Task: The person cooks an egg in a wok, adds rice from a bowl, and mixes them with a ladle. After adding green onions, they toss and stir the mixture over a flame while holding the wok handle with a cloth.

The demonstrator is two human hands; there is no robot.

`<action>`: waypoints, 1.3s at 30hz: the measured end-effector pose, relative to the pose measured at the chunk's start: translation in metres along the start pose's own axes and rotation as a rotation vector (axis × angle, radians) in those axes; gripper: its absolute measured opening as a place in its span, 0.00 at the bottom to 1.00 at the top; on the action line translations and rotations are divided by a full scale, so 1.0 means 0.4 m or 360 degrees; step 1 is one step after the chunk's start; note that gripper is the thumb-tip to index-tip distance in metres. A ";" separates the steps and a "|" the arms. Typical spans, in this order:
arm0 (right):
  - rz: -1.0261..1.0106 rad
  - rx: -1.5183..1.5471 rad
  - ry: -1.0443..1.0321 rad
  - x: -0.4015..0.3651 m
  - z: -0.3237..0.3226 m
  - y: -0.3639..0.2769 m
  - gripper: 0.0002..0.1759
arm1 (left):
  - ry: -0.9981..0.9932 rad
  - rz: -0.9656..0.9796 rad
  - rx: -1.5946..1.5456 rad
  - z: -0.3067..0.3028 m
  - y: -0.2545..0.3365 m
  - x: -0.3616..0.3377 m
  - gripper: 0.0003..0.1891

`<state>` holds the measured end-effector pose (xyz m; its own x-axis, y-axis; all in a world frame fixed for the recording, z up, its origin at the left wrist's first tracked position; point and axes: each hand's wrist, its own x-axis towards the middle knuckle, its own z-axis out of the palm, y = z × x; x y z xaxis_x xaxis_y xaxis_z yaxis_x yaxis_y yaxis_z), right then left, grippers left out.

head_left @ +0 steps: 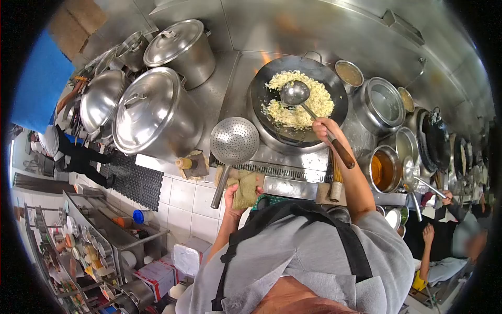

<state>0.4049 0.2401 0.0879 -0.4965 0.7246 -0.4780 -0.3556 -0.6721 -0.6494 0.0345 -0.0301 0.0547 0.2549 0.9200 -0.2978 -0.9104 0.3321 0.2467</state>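
Note:
In a dark wok (334, 112) on the stove lies yellowish chopped food, perhaps rice with egg (320, 99). My right hand (325, 130) is closed on the handle of a metal ladle (295, 93), whose bowl rests over the food. My left hand (235, 199) grips a folded greenish cloth (246, 191) at the stove's front edge. Just above that hand, a perforated strainer (234, 141) lies with its handle pointing towards me. Flames (265, 56) show behind the wok's left side.
Large lidded pots (149, 112) stand left. At right are a pot of orange liquid (384, 168), a lidded pot (384, 102) and a bamboo brush (336, 183). A co-worker (444, 235) holds a ladle at far right; another person (68, 152) stands far left.

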 end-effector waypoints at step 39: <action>-0.0340 -0.2900 0.0983 -0.312 0.144 0.216 0.47 | 0.0448 -0.0808 0.0749 0.124 -0.039 0.619 0.24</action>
<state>0.3904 0.0827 0.1256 -0.1134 0.9797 -0.1655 0.9630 0.0674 -0.2608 0.1279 0.2030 0.0229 0.4562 0.5625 -0.6895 -0.4509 0.8141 0.3658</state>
